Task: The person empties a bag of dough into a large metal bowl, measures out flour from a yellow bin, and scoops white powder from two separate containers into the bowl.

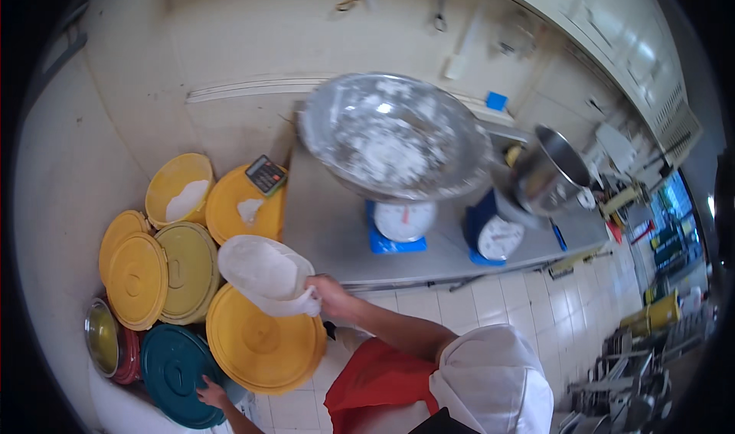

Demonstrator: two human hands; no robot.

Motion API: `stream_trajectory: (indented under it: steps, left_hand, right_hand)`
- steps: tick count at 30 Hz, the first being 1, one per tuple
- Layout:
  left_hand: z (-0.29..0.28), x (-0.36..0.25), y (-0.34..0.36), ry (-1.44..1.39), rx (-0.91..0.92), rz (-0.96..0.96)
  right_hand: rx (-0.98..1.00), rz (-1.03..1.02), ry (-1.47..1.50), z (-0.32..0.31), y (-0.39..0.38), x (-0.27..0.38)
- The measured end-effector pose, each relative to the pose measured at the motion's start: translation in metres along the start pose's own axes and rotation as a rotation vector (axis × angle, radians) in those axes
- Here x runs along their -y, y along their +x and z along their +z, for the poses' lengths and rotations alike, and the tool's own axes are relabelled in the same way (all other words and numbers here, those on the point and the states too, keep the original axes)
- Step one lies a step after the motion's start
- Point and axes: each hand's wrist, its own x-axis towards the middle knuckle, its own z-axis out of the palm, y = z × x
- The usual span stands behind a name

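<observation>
My right hand (331, 296) is closed around the handle of a large white plastic scoop (264, 273), held over the yellow-lidded tubs. White powder residue shows inside the scoop. Over the dark green lid (172, 376) of a tub, my left hand (212, 393) has its fingers stretched out; contact with the lid is hard to tell. Below the scoop lies a yellow round lid (256, 350). An open yellow tub (180, 191) holds white powder. On the steel table, a wide metal bowl (390, 139) dusted with white powder rests on a blue dial scale (402, 223).
A calculator (265, 174) and a patch of powder sit on another yellow lid (241, 223). A second dial scale (498, 235) stands by a tall steel pot (551, 173). Metal bowls (102, 338) are stacked at the left wall. Utensils hang above the table.
</observation>
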Motion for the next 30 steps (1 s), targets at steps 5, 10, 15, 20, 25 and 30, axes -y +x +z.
stream_trajectory:
  steps: [5,10,15,20,25,30]
  left_hand:
    - [-0.028,0.145,-0.173,0.769,0.199,0.213]
    - [-0.051,0.18,-0.326,0.534,0.745,0.217]
    - [-0.048,0.182,-0.408,0.263,0.926,0.017]
    - [-0.027,0.156,-0.446,0.04,0.896,-0.161]
    - [-0.004,0.041,-0.476,-0.183,0.593,0.318]
    - [-0.01,-0.036,-0.534,-0.446,0.697,0.496]
  right_hand:
    - [-0.112,-0.081,0.023,-0.118,-0.163,0.008]
    - [-0.348,-0.229,-0.029,-0.291,-0.247,-0.033]
    - [-0.629,-0.398,0.114,-0.401,-0.361,-0.026]
    - [-0.927,-0.548,0.056,-0.522,-0.475,0.017]
    - [-1.096,-0.722,-0.022,-0.571,-0.566,0.164]
    - [-1.11,-0.868,-0.468,-0.567,-0.593,0.343]
